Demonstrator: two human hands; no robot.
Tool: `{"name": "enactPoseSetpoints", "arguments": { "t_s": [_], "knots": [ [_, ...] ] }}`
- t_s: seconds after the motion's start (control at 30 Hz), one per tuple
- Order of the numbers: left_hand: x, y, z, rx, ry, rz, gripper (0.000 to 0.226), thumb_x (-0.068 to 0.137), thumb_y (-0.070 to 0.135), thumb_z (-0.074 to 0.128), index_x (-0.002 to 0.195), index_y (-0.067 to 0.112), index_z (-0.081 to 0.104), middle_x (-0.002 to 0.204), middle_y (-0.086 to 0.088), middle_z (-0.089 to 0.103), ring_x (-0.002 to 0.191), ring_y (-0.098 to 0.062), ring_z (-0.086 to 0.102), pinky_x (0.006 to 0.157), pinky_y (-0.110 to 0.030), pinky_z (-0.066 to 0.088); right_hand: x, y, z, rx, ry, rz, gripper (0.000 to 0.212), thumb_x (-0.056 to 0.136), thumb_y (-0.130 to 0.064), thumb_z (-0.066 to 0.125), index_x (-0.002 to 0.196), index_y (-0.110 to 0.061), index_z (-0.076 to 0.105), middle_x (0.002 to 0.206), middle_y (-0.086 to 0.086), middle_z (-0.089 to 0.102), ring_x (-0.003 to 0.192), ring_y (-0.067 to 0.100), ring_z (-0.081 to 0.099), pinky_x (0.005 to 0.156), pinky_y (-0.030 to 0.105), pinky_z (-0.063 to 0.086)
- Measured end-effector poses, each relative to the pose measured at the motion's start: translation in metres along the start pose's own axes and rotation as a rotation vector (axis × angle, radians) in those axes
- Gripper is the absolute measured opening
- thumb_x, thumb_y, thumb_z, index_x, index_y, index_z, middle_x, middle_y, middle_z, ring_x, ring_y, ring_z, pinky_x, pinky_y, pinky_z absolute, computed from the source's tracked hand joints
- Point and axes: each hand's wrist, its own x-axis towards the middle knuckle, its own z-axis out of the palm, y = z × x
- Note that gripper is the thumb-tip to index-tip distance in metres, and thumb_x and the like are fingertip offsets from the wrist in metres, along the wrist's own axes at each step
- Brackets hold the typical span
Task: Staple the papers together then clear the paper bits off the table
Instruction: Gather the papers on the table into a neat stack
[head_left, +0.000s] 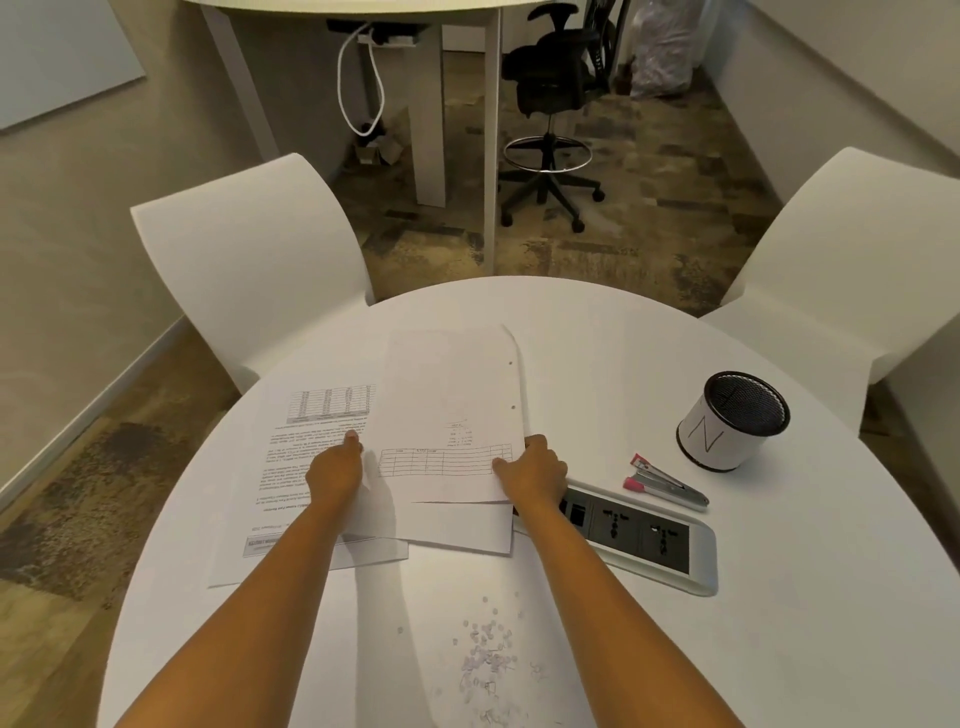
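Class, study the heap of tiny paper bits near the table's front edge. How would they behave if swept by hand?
The paper bits are tiny and strewn, so they are probably almost weightless and would scatter rather than move together. The table looks smooth, so they should slide readily. Several lie apart from the heap, so one sweep would likely miss some.

Left hand (335, 470) and right hand (535, 470) holding papers (452, 405), stapler (667, 486) at right, paper bits (488, 660) nearer

Twin pinches: left grip (335, 470), right grip (535, 470).
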Motion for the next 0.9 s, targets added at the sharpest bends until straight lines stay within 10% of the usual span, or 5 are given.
{"name": "enactPoseSetpoints", "arguments": {
  "t_s": [0.17, 0.37, 0.7, 0.9],
  "knots": [
    [-0.007, -0.009, 0.004, 0.004, 0.052, 0.113, 0.041, 0.095, 0.018, 0.040, 0.055, 0.012, 0.050, 0.058, -0.001, 0.051, 0.073, -0.025, 0.047, 0.072, -0.030, 0.033, 0.011, -0.005, -0.007, 0.281, -0.163, 0.129, 0.048, 0.082, -0.015, 0.067, 0.124, -0.003, 0.048, 0.122, 0.015, 0.060, 0.112, 0.031, 0.057, 0.098, 0.041, 0.047],
    [-0.020, -0.024, -0.016, 0.197, 0.340, 0.011, 0.044, 0.087, 0.017, 0.058, 0.129, 0.006, 0.051, 0.133, -0.021, 0.049, 0.122, -0.038, 0.044, 0.103, -0.049, 0.033, 0.007, 0.007, -0.024, 0.630, -0.086, -0.011, 0.035, 0.091, -0.015, 0.057, 0.125, -0.008, 0.054, 0.127, 0.013, 0.059, 0.113, 0.029, 0.056, 0.099, 0.037, 0.047],
    [-0.013, -0.077, -0.073, 0.190, 0.291, -0.198, 0.094, 0.064, 0.037, 0.082, 0.138, 0.002, 0.035, 0.141, -0.025, 0.033, 0.131, -0.041, 0.029, 0.106, -0.055, 0.027, 0.003, 0.034, -0.060, 0.911, -0.116, 0.033, 0.042, 0.090, -0.015, 0.060, 0.131, -0.013, 0.050, 0.130, 0.008, 0.058, 0.115, 0.026, 0.056, 0.096, 0.039, 0.048],
    [-0.018, -0.080, -0.082, 0.006, 0.214, -0.159, 0.050, 0.079, 0.013, 0.071, 0.123, -0.005, 0.053, 0.125, -0.027, 0.056, 0.111, -0.045, 0.053, 0.096, -0.051, 0.041, -0.012, 0.041, -0.068, 0.947, -0.138, -0.024, 0.037, 0.091, -0.007, 0.058, 0.128, -0.009, 0.051, 0.128, 0.012, 0.058, 0.110, 0.025, 0.057, 0.095, 0.036, 0.048]
  ]
}}
